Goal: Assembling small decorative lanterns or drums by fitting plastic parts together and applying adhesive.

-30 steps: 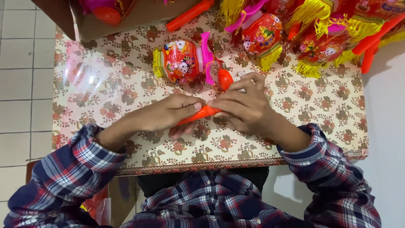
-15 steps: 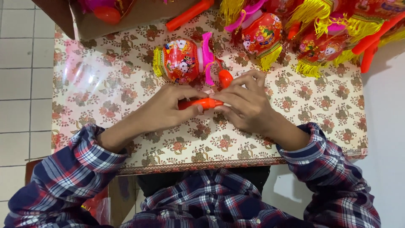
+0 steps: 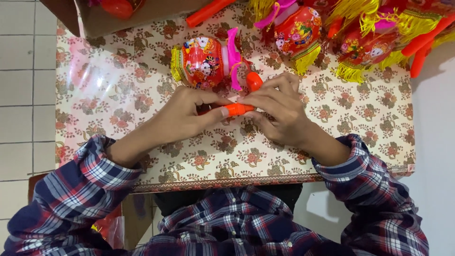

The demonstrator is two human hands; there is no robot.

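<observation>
A brown cardboard box (image 3: 142,16) sits open at the upper left of the frame, on the table's (image 3: 118,95) far edge. No labels, signs or screens show.

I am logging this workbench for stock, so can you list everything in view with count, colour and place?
Orange handle stick: one, orange, held between both hands at table centre.
Lantern: one, red with yellow fringe and pink trim, just beyond the hands.
Other lanterns: at least two, red with yellow fringes, far right corner.
Cardboard box: one, brown, far left edge.
Table: one, floral cover.
Floor tiles: white, left.
Left hand: grip shut on the stick.
Right hand: grip shut on the stick.
</observation>
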